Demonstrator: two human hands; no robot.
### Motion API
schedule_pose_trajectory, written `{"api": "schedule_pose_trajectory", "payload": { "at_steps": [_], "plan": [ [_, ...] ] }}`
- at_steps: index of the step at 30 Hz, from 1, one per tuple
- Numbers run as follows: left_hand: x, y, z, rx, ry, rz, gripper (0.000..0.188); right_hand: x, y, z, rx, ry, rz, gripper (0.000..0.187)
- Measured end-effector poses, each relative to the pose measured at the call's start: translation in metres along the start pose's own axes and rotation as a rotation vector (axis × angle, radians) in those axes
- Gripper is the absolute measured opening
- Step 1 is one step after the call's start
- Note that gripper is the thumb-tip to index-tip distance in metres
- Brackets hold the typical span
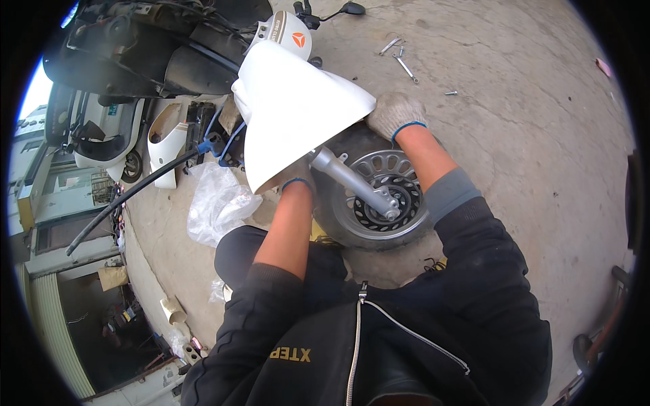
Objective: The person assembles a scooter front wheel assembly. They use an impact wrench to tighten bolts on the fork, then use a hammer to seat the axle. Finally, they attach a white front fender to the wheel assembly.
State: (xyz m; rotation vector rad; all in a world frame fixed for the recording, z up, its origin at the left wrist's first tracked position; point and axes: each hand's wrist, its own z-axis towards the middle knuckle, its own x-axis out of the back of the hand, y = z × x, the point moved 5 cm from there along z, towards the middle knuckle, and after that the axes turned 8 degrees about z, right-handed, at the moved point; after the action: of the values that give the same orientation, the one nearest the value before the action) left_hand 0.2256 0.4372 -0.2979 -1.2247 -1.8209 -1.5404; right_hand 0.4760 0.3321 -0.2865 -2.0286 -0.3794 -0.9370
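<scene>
A large white front fender point(298, 111) of a scooter sits over the upper part of the front wheel, hiding much of the tyre point(332, 216). My right hand point(398, 116), in a pale knitted work glove with a blue cuff, is curled at the fender's right tip, close to the tyre. My left hand point(296, 177), also gloved, reaches under the fender's lower edge; its fingers are hidden there. Between my arms a silver fork leg point(352, 181) runs down to the axle, beside a slotted brake disc point(389, 203) and the spoked rim point(374, 162).
The dark scooter body point(169, 61) lies at upper left, with a white headlight cover point(290, 34) and a mirror point(352, 8). Wrenches point(405, 68) and a bolt point(451, 93) lie on the concrete. Clear plastic wrap point(220, 203) and a black bar point(132, 199) are left.
</scene>
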Motion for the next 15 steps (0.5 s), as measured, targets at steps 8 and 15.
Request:
{"api": "schedule_pose_trajectory", "payload": {
  "at_steps": [8,15],
  "plan": [
    [-0.01,0.021,0.039,-0.039,0.053,0.26,0.04,-0.01,0.002,0.01,-0.016,0.098,0.161,0.048],
    [-0.002,0.024,0.047,-0.06,0.072,0.443,0.038,-0.014,0.01,0.021,0.048,0.064,0.261,0.051]
  ]
}}
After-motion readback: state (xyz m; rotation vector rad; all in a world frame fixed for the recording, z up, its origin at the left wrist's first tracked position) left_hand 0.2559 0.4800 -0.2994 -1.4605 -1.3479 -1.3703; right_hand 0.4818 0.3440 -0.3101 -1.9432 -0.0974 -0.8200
